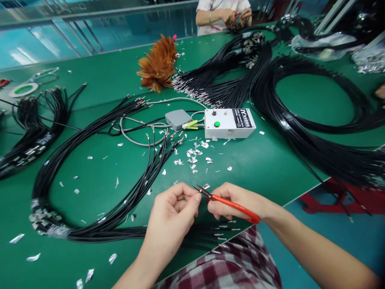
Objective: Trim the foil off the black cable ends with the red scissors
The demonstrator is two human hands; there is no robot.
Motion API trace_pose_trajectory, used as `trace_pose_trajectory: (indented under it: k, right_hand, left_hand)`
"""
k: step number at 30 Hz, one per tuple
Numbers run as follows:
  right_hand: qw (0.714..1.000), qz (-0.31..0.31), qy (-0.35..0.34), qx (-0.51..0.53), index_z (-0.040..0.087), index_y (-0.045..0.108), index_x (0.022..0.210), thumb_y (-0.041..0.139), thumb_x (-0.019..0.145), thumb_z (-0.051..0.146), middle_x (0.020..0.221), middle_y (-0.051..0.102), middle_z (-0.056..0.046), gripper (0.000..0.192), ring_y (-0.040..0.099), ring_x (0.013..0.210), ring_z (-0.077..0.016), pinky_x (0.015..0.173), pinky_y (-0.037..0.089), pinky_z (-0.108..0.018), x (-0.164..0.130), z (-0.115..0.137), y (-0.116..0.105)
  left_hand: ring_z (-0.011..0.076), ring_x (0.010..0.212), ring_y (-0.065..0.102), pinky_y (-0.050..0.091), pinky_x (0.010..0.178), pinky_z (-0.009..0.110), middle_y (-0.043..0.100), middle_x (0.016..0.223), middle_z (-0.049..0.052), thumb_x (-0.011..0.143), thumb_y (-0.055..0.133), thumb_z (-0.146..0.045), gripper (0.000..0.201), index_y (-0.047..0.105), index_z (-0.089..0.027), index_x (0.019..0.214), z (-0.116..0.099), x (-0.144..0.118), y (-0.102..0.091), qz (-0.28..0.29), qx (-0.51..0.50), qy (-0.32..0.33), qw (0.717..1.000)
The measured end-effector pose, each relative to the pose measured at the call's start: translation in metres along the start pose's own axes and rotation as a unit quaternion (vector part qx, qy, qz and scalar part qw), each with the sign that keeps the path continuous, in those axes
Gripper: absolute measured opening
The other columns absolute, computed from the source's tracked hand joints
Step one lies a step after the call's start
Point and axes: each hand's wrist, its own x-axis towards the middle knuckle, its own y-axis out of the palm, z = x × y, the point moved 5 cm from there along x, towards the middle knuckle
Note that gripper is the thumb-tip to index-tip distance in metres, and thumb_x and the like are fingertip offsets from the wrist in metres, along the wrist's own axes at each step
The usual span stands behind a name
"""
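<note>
Wire (200, 191) pinched, snips (234, 204) right at it
Left hand (173, 214) is curled thumb-to-finger; snips are gripped by the right hand (239, 196) (forearm slanted in).

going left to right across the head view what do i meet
White ring-shaped roll, bare left hand, bare right hand holding red-handled pliers, crumpled clear plastic bag.

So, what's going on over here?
A person's left hand pinches what looks like a wire end, while the right hand holds red-handled pliers with their tips close to it. Foil scraps lie scattered over the green table, and beyond the hands sits a white box with a green button. Some black cables show coppery ends, others silvery.
</note>
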Motion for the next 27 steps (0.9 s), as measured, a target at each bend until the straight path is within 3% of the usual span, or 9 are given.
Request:
trace_pose_trajectory:
  k: [17, 22, 27]
  right_hand:
    - [1.000, 0.017, -0.011, -0.012, 0.012, 0.059, 0.073, 0.052, 0.085, 0.047, 0.058, 0.046, -0.001, 0.038, 0.043, 0.054, -0.0088, 0.049, 0.033, -0.021, -0.002, 0.006, 0.000]
    - [0.996, -0.060, 0.011, -0.072, 0.014, 0.044, 0.066, 0.058, 0.080, 0.049, 0.061, 0.030, 0.002, 0.040, 0.025, 0.054, -0.0071, 0.045, 0.022, -0.020, -0.004, 0.007, -0.001]
    - [0.960, -0.183, 0.042, -0.208, 0.014, 0.033, 0.062, 0.057, 0.077, 0.058, 0.058, 0.027, 0.002, 0.053, 0.020, 0.056, -0.0081, 0.042, 0.016, -0.019, -0.013, 0.015, -0.003]
  left_hand:
    - [0.0006, 0.035, 0.030, 0.022, 0.033, 0.012, 0.046, 0.053, -0.004, 0.076, 0.064, -0.043, 0.037, 0.049, -0.010, 0.073, 0.006, 0.004, -0.003, 0.027, -0.029, -0.021, 0.999]
    - [0.0008, 0.035, 0.030, 0.022, 0.033, 0.012, 0.045, 0.051, -0.004, 0.075, 0.064, -0.042, 0.035, 0.049, -0.010, 0.074, 0.004, 0.003, -0.004, 0.017, -0.022, -0.018, 0.999]
    - [0.0017, 0.039, 0.032, 0.023, 0.035, 0.011, 0.042, 0.050, -0.004, 0.080, 0.061, -0.037, 0.028, 0.052, -0.011, 0.075, 0.004, -0.001, -0.004, -0.019, 0.028, 0.027, 0.999]
